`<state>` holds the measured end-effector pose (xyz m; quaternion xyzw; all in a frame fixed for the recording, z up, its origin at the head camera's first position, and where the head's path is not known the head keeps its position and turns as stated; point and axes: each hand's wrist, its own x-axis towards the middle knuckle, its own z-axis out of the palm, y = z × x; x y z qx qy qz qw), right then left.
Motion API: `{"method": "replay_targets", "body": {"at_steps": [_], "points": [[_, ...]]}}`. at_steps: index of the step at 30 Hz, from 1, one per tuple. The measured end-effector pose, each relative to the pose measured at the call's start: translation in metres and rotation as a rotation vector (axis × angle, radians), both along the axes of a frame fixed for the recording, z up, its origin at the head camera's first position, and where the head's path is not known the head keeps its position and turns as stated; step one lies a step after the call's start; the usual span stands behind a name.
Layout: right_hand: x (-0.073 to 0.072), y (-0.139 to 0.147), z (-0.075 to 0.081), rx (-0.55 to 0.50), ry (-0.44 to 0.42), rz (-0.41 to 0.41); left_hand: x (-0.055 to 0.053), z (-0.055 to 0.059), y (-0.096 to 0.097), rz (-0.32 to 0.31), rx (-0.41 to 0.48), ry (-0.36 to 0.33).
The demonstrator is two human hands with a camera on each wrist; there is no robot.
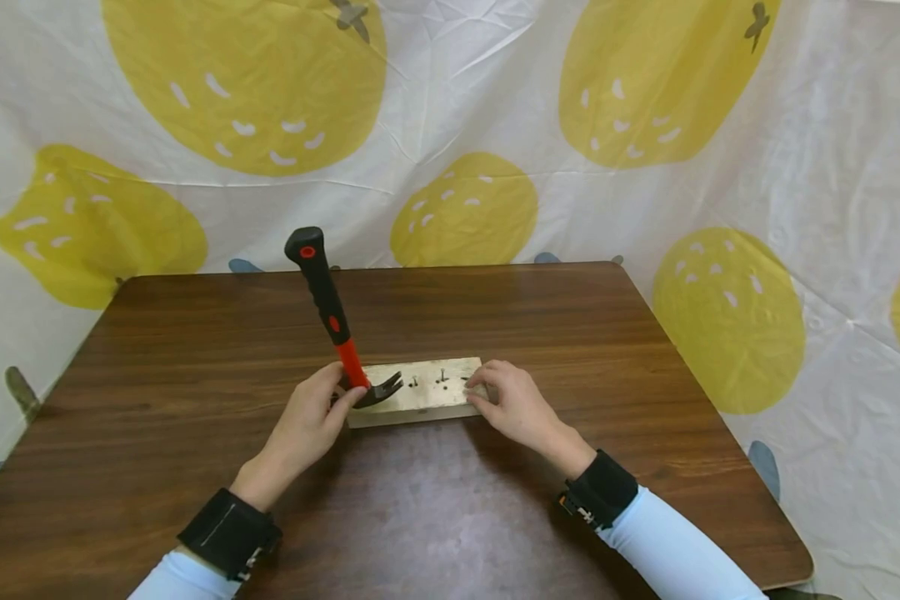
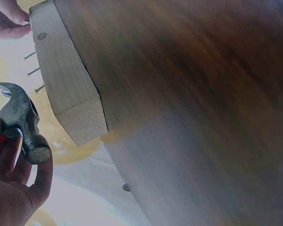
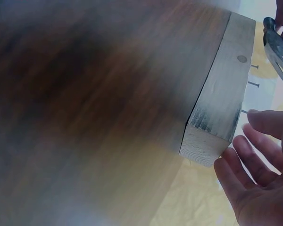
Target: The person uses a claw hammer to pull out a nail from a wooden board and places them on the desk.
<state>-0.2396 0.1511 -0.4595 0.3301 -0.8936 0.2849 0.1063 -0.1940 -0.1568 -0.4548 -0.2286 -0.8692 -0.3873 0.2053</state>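
Note:
A claw hammer stands nearly upright, its black-and-red handle pointing up and its metal head low beside the left end of a wooden block. My left hand grips it at the neck, thumb in front and fingers behind. At the block's other end, my right hand pinches a thin nail between thumb and forefinger, close over the top face. Most of that nail is hidden by the fingertips. Other nails stick up from the block between my hands, spaced along its length.
The block lies on a dark brown wooden table with rounded corners. Behind and to the sides hangs a white cloth printed with yellow lemons. Black bands circle both wrists over light blue sleeves.

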Motion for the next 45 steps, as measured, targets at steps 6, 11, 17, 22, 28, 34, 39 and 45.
{"method": "replay_targets", "body": {"at_steps": [6,11,17,22,28,34,39,45], "points": [[0.002,0.000,0.002,0.115,0.036,0.033,0.000,0.000,-0.005,0.018,-0.013,-0.008],[0.003,0.000,0.003,0.185,0.071,0.040,-0.001,0.000,-0.008,0.025,-0.020,-0.007],[0.002,0.001,0.004,0.212,0.094,0.048,-0.002,0.000,-0.010,0.034,-0.041,-0.002],[0.001,0.001,0.004,0.213,0.100,0.049,-0.003,0.000,-0.012,0.046,-0.048,-0.001],[0.001,0.001,0.005,0.208,0.101,0.056,-0.005,-0.002,-0.012,0.044,-0.041,0.015],[0.001,-0.001,0.006,0.217,0.085,0.052,-0.007,-0.004,-0.013,0.035,-0.051,0.022],[0.002,-0.001,0.007,0.216,0.070,0.047,-0.009,-0.004,-0.013,0.022,-0.063,0.027],[0.004,-0.001,0.008,0.218,0.043,0.047,-0.010,-0.001,-0.012,0.013,-0.081,0.021]]}}
